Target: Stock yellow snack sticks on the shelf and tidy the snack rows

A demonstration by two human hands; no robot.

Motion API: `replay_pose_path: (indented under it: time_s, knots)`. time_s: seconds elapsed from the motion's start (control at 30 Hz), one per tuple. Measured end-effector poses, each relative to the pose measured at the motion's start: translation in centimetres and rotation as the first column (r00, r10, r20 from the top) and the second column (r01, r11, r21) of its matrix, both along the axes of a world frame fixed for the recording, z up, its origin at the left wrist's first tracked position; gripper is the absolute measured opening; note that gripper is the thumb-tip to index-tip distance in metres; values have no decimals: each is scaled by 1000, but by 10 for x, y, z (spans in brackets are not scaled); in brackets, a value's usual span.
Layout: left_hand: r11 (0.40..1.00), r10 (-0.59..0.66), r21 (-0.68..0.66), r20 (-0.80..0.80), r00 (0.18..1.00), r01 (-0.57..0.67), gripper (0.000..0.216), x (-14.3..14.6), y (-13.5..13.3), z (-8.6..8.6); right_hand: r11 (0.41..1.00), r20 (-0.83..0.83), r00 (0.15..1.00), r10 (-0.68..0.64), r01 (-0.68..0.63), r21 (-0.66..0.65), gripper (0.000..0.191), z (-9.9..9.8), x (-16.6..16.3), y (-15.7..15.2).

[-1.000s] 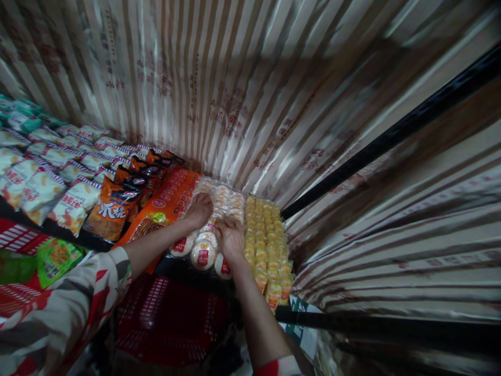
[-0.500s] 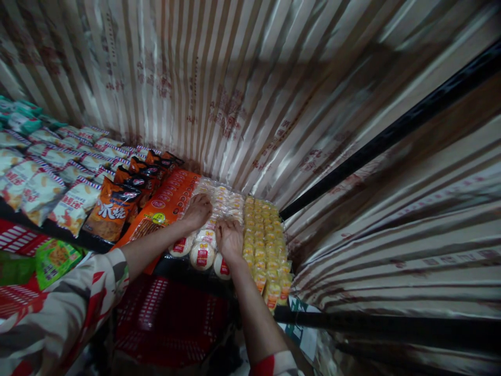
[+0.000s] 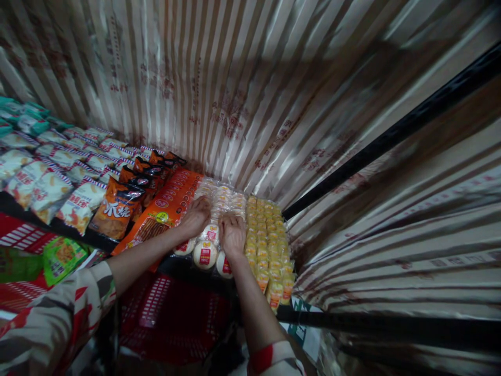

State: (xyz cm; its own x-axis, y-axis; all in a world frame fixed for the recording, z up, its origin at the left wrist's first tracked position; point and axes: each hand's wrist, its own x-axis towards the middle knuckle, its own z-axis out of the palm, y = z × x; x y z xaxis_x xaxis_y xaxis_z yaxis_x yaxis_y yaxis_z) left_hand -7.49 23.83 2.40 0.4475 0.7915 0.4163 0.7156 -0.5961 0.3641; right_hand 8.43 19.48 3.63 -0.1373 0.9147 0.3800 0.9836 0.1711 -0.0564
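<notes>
Round white snacks (image 3: 205,254) in clear, shiny wrappers, printed with red labels and small yellow marks, sit just left of the scene's middle in close rows running near to far. Those at the near end show their round faces; farther ones crowd together.

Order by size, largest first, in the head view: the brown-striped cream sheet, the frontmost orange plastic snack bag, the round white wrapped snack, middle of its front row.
1. Striped sheet
2. Orange snack bag
3. Round white snack
</notes>
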Motion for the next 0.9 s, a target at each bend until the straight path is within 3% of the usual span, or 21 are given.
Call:
replay_pose_path:
  time_s: [0.17, 0.3, 0.47, 0.73, 0.9]
  knots:
    - [999, 34, 0, -2, 999, -34, 15, 4, 0, -3, 999, -81, 996, 23, -21, 32, 17, -1, 3, -5]
    - [998, 54, 31, 20, 998, -55, 15, 6, -3, -6, 993, -145, 983, 116, -118, -6, 17, 3, 8, -19]
    - [998, 47, 31, 25, 999, -48, 12, 5, -5, -7, 970, -102, 974, 201, -212, -117, 16, 4, 9, -29]
    - [998, 54, 21, 1, 999, -54, 11, 6, -5, -5, 961, -32, 978, 208, -210, -178, 10, 6, 1, -28]
    - [998, 53, 28, 25, 998, -54, 11, 5, -6, -4, 969, 26, 980, 199, -193, -153, 17, 6, -1, -30]
